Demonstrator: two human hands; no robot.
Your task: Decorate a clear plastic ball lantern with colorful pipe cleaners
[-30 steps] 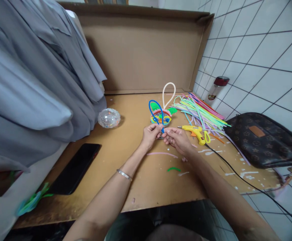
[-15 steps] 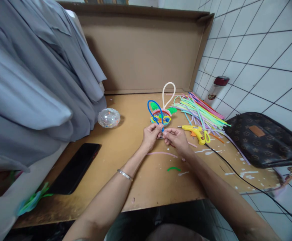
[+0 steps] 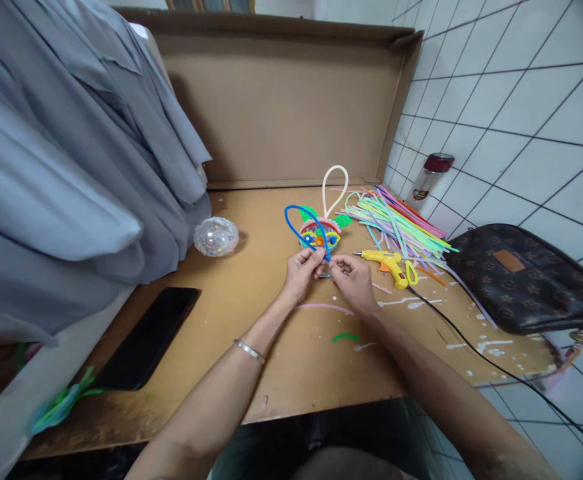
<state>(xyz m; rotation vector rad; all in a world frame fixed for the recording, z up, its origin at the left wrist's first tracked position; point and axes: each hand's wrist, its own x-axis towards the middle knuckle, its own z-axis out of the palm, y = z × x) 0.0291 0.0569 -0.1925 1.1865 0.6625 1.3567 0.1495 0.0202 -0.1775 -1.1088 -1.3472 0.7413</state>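
Between both hands is a blue pipe cleaner [image 3: 291, 219] bent into a loop, its ends brought together at my fingertips. My left hand [image 3: 301, 272] pinches it from the left side. From the right, my right hand [image 3: 350, 275] pinches the same ends. Just behind the loop stands a colourful pipe-cleaner figure [image 3: 335, 233] with green leaf-like pieces and blue and yellow eye shapes, partly hidden by the loop. A white pipe-cleaner loop [image 3: 335, 168] rises at its back. In front of my hands lie a pink strip [image 3: 324, 307] and a short green piece [image 3: 346, 337].
A yellow glue gun [image 3: 386, 262] with a black cord lies right of my hands, before a heap of pipe cleaners [image 3: 401, 223]. Further right are a dark patterned bag [image 3: 531, 280] and a red-lidded bottle [image 3: 429, 179]. Leftward sit a clear ball [image 3: 216, 237] and a phone [image 3: 149, 338].
The blue loop has tilted to the left and opened wider, showing more of the figure behind it. Both hands stay pinched at its ends, almost in the same place.
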